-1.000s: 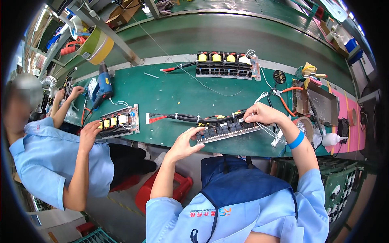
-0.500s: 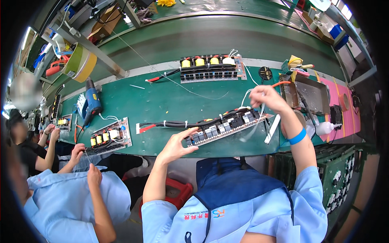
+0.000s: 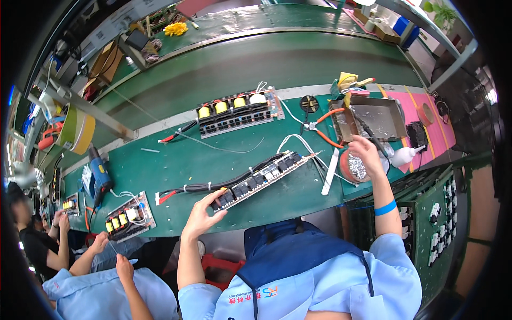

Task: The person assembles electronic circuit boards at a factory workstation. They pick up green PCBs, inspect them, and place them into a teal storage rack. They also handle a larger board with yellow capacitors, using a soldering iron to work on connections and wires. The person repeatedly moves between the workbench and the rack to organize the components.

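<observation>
A long circuit board [image 3: 261, 180] lies aslant near the bench's front edge, with black parts in a row and a black cable bundle [image 3: 218, 185] along its far side. My left hand [image 3: 200, 216] grips the board's left end between thumb and fingers. White wires [image 3: 304, 141] loop from around its right end. My right hand [image 3: 367, 153] is empty, its fingers apart and slightly bent, above a round tub [image 3: 353, 166] of crumpled silvery material. Just right of those fingers a black-handled soldering iron [image 3: 373, 136] leans across a metal tray [image 3: 397, 118].
Orange-handled cutters [image 3: 309, 126] lie left of the tray. Behind stands another board [image 3: 234, 114] with yellow coils. A white bottle [image 3: 404, 156] is at the right; a white strip [image 3: 330, 172] lies beside the tub. Leftward are a heat gun [image 3: 100, 172] and a co-worker's hands [image 3: 124, 266].
My right hand has left the wires at the board's right end and moved right and nearer, over the tub. My left hand still grips the board. The whole view has shifted.
</observation>
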### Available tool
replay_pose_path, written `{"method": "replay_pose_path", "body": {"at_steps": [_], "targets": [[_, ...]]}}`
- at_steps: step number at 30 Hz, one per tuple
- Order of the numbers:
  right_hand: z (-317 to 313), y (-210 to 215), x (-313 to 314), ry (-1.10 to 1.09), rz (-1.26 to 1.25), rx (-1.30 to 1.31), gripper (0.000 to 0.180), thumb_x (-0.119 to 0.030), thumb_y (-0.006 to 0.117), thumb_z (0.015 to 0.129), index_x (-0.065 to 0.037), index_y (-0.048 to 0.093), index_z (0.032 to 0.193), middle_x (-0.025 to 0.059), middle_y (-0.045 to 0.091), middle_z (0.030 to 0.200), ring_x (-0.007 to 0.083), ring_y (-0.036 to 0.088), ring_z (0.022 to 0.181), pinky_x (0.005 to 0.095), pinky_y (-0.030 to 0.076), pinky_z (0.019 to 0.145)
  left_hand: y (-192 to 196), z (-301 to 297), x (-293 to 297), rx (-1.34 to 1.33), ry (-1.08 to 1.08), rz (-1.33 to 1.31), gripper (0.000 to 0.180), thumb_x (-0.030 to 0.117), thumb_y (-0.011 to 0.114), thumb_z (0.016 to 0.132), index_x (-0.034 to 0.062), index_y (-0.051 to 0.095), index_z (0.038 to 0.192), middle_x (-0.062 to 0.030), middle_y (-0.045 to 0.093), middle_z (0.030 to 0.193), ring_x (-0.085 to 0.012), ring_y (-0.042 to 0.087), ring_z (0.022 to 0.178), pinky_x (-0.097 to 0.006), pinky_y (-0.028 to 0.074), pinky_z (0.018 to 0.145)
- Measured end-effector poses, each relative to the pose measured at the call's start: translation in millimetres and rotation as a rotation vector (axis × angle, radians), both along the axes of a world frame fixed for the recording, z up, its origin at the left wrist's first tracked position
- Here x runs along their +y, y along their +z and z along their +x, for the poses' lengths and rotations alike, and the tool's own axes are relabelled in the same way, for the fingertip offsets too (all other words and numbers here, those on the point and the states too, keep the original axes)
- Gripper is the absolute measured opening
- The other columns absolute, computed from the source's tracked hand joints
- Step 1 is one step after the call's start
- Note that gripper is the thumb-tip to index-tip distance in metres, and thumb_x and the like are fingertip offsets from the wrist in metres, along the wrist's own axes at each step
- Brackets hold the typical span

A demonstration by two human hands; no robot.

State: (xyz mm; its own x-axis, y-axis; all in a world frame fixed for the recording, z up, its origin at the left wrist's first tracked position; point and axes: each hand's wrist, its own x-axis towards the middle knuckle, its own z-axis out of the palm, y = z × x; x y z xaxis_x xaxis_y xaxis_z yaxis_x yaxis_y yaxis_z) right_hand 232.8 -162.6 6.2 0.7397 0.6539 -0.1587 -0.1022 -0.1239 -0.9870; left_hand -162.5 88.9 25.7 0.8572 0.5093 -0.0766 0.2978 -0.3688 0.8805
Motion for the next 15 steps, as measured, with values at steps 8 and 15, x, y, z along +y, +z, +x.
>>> {"method": "replay_pose_path", "body": {"at_steps": [8,15], "targets": [[95.7,-81.2,-78.7,-0.837,0.839,1.003,0.04,-0.031,0.059,0.077,0.004,0.05,0.094,0.0185,0.056,0.086,0.021,0.058,0.069,0.0285,0.051,0.061,8.0,-1.1,0.3,0.085,-0.042,-0.083,0.059,0.006,0.067,0.06,0.0009,0.047,0.115,-0.0102,0.054,0.102,-0.0164,0.052,0.087,-0.029,0.042,0.079],[107.9,-90.1,-76.3,-0.59,0.736,0.744,0.036,-0.03,0.057,0.079,0.003,0.053,0.092,0.0205,0.056,0.089,0.0215,0.059,0.076,0.0304,0.051,0.065,11.1,-5.9,-2.7,0.125,-0.048,0.021,0.057,0.014,0.068,0.061,0.0034,0.048,0.114,-0.011,0.055,0.093,-0.0201,0.052,0.081,-0.029,0.043,0.069]]}}
